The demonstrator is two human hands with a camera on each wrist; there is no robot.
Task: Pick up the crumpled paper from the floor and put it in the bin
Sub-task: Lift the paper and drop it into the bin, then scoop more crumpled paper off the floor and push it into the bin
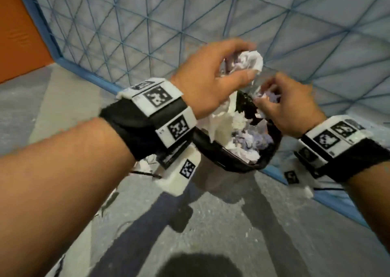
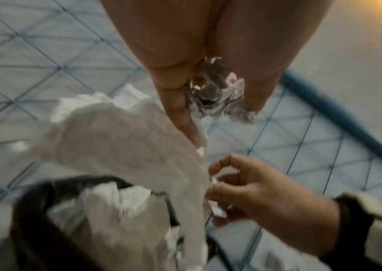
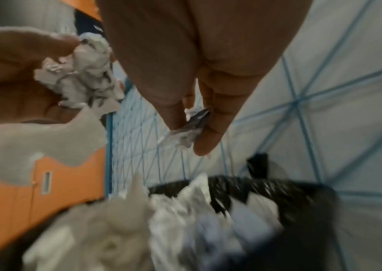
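Observation:
My left hand (image 1: 244, 62) grips a ball of crumpled white paper (image 1: 253, 61) above the bin's far rim; the left wrist view shows that paper (image 2: 213, 91) wedged between the fingers. My right hand (image 1: 266, 96) pinches a smaller crumpled scrap (image 1: 272, 96) over the bin's right side, and this scrap (image 3: 183, 139) sits between thumb and finger in the right wrist view. The bin (image 1: 232, 166) has a black liner and is heaped with white paper. A larger white sheet (image 1: 219, 116) stands up from the heap under my left hand.
A blue-framed wire-mesh panel (image 1: 190, 19) rises right behind the bin. An orange wall (image 1: 19, 34) stands at the left. The floor (image 1: 232, 224) is grey concrete with dark shadows. A white scrap (image 1: 145, 166) lies on the floor left of the bin.

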